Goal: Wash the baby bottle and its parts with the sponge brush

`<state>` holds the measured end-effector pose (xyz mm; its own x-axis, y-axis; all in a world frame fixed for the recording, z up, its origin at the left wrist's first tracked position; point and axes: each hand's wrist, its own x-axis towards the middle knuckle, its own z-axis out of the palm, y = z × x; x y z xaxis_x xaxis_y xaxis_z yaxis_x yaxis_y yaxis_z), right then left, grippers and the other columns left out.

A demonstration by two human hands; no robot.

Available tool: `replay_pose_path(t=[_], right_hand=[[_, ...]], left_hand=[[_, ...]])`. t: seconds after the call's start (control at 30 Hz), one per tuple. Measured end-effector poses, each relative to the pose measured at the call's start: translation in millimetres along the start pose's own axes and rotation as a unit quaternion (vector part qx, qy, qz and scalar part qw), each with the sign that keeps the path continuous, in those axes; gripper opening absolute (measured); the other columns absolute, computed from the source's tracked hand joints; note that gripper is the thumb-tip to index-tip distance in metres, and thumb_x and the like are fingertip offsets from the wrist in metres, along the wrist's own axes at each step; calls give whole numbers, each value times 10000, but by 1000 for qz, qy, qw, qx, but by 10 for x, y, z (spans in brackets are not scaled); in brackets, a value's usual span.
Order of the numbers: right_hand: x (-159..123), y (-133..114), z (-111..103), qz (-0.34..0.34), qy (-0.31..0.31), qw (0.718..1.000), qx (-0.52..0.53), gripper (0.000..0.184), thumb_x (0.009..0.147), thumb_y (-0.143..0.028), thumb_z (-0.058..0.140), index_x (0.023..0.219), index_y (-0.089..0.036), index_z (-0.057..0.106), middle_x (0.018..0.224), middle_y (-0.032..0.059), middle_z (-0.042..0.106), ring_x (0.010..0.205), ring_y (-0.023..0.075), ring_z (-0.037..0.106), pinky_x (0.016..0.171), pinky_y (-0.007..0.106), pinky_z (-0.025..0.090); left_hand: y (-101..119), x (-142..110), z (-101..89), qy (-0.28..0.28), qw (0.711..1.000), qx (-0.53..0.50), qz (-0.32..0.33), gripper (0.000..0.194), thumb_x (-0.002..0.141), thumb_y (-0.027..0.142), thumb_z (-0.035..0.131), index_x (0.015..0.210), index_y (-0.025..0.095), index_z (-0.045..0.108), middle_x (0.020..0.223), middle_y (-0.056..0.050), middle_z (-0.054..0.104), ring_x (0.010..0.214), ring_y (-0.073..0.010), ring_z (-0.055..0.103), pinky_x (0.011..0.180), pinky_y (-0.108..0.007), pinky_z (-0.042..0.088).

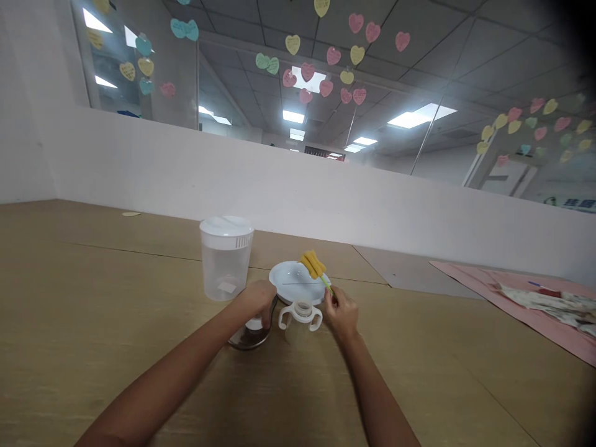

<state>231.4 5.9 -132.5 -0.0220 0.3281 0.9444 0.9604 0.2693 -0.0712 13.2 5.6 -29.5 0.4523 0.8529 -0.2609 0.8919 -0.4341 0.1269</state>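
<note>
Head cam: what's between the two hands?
In the head view, the open-necked bottle with two white handles stands between the left hand and right hand; the white dish lies just beyond it.

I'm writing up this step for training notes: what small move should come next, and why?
Probably bring the yellow sponge brush over the two-handled bottle: the right hand holds the brush with its sponge end free, and the bottle stands close by, its mouth seemingly uncovered.
</note>
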Motion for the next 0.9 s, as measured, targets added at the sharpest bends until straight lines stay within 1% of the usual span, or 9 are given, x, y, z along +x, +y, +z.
replay_pose_path(t=[0.1, 0.27, 0.37, 0.43, 0.53, 0.6, 0.67, 0.77, 0.9], right_hand=[[1, -3, 1, 0, 0, 1000, -3, 243, 833, -262, 434, 745, -127, 616, 534, 15, 575, 459, 82, 481, 484, 193, 332], [9, -4, -8, -5, -3, 1000, -8, 253, 837, -267, 422, 744, -130, 614, 530, 15, 569, 451, 82, 478, 479, 197, 328], [12, -8, -10, -4, 1, 1000, -10, 248, 835, -266, 429, 737, -133, 613, 515, 9, 560, 437, 82, 468, 468, 200, 322], [13, -13, -10, 2, 0, 1000, -9, 249, 835, -266, 425, 739, -135, 614, 519, 10, 562, 440, 82, 471, 467, 200, 323], [10, -17, -13, 9, -12, 1000, -1, 260, 840, -271, 411, 755, -135, 617, 532, 18, 571, 455, 86, 485, 478, 199, 336], [6, -13, -18, 12, -18, 1000, 7, 260, 841, -273, 410, 767, -134, 617, 541, 22, 576, 467, 89, 494, 486, 200, 344], [1, -6, -23, 17, -26, 999, 13, 258, 841, -277, 411, 777, -134, 616, 556, 25, 584, 477, 92, 501, 490, 201, 349], [-4, 1, -29, 20, -30, 999, 14, 254, 840, -279, 417, 781, -132, 616, 568, 26, 591, 475, 91, 502, 487, 201, 352], [-2, 1, -30, 23, -28, 999, 19, 248, 836, -276, 425, 775, -130, 616, 552, 18, 585, 465, 86, 499, 480, 195, 351]], left_hand=[[29, -25, -12, -21, 998, 40, -48, 261, 396, 252, 765, 577, 123, 629, 690, -92, 672, 644, -225, 610, 564, -260, 462], [65, -176, -85, -37, 997, 49, -36, 305, 483, 288, 736, 724, 124, 647, 787, -84, 682, 651, -197, 610, 560, -231, 452], [99, -292, -139, 44, 995, 85, 10, 223, 606, 265, 661, 770, 114, 646, 823, -105, 671, 711, -211, 615, 610, -250, 453], [164, -368, -160, 108, 988, 102, 40, 205, 740, 255, 522, 798, 99, 641, 855, -140, 657, 752, -224, 613, 635, -276, 450], [324, -467, -134, 139, 981, 94, 99, 415, 857, 345, 298, 803, 104, 632, 812, -147, 646, 734, -226, 609, 633, -304, 446], [432, -506, -74, 153, 972, 85, 155, 469, 834, 477, 302, 846, 133, 619, 809, -121, 640, 735, -225, 605, 636, -307, 446], [511, -508, 4, 157, 967, 87, 182, 472, 757, 559, 412, 921, 153, 589, 854, -102, 626, 747, -230, 601, 638, -312, 450], [554, -446, 102, 167, 964, 100, 184, 485, 701, 549, 514, 994, 163, 538, 923, -101, 597, 736, -231, 599, 617, -319, 455], [539, -314, 166, 187, 958, 116, 183, 437, 768, 513, 450, 1010, 157, 522, 970, -131, 577, 776, -236, 591, 640, -334, 455]])
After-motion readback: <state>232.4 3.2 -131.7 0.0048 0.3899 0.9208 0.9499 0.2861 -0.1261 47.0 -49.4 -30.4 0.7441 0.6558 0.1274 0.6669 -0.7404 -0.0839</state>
